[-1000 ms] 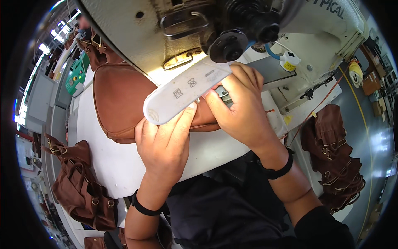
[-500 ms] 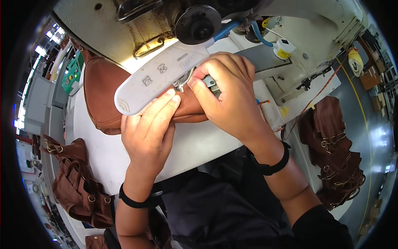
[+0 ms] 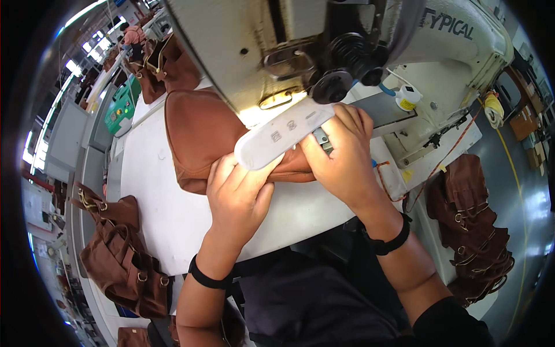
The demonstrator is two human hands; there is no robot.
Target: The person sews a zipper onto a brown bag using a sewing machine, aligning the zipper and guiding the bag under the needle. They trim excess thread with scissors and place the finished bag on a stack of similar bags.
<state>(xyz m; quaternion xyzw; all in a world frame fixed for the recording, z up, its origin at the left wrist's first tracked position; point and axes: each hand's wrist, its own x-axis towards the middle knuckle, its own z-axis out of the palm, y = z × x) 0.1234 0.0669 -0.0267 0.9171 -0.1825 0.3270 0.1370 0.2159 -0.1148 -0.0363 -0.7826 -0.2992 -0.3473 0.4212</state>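
A brown leather bag piece (image 3: pixel 199 136) lies on the white table (image 3: pixel 156 202) under the arm of a big off-white sewing machine (image 3: pixel 324 40). My left hand (image 3: pixel 240 194) presses on the leather's near edge, fingers flat, just below a long white plastic guard (image 3: pixel 283 134) that juts from the machine. My right hand (image 3: pixel 344 159) grips the leather beside the needle area, its fingers curled over the edge next to a small metal part (image 3: pixel 321 139). Both wrists wear black bands.
A pile of brown leather bags (image 3: pixel 118 254) with metal buckles hangs at the table's left edge; another pile (image 3: pixel 477 231) sits at the right. More bags (image 3: pixel 165 63) lie at the far left of the table. A yellow thread spool (image 3: pixel 409 97) stands on the machine bed.
The view has shifted, so the machine and the work sit further right and lower in the picture. Both hands stay on the leather in about the same grip.
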